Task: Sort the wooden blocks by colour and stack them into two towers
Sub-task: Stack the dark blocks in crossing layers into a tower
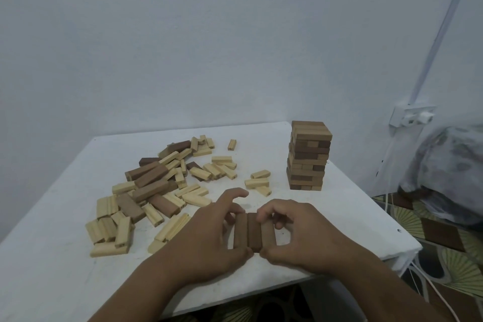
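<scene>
Both hands [254, 230] gripping 3 brown blocks [253, 231], near table edge [287, 282]

left hand [209, 232] and right hand [300, 235] close together, fingers [264, 210] curled

- The room is dim, with a cool, bluish cast over the wall [156, 60] and the table [65, 256].
- Light is soft and even; no glare, only faint shadows under the hands.
- Wide-angle bending curves the wall pipe [439, 34] and the table's edges.
- Detail is soft and smeary throughout, worst toward the corners.
</scene>
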`<state>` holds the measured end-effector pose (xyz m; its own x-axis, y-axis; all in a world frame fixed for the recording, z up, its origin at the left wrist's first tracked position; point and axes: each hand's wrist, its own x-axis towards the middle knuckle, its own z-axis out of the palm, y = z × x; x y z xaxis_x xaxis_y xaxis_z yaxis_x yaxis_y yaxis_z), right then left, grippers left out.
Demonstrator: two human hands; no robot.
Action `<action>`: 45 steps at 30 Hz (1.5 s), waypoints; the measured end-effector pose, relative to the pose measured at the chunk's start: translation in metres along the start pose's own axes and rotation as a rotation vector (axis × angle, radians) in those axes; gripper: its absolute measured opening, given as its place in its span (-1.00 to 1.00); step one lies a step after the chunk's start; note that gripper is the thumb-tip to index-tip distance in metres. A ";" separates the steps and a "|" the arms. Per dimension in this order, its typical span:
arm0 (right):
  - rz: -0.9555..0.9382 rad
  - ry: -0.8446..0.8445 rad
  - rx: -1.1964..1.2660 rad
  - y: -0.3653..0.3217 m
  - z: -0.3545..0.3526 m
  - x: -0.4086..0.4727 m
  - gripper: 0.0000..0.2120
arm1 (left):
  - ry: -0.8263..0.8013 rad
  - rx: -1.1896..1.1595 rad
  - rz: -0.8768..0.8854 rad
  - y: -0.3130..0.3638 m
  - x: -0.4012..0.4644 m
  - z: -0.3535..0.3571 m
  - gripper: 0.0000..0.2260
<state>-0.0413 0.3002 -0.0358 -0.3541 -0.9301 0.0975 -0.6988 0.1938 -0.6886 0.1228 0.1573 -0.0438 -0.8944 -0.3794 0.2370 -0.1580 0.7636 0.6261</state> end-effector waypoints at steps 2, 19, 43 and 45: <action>-0.013 0.020 0.015 0.000 -0.002 0.000 -0.62 | 0.017 -0.015 0.017 0.002 0.003 -0.001 -0.28; -0.255 0.520 0.391 -0.005 -0.107 0.028 -0.50 | 0.117 -0.263 0.161 0.065 0.133 -0.048 -0.32; -0.194 0.811 0.483 0.049 -0.110 0.058 -0.84 | 0.034 -0.286 0.027 0.054 0.201 -0.020 -0.58; -0.197 0.813 0.468 0.051 -0.110 0.058 -0.83 | 0.033 -0.293 0.031 0.055 0.202 -0.021 -0.56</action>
<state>-0.1657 0.2900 0.0138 -0.7025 -0.3977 0.5902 -0.5353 -0.2512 -0.8064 -0.0572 0.1114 0.0541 -0.8821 -0.3783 0.2807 0.0015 0.5937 0.8047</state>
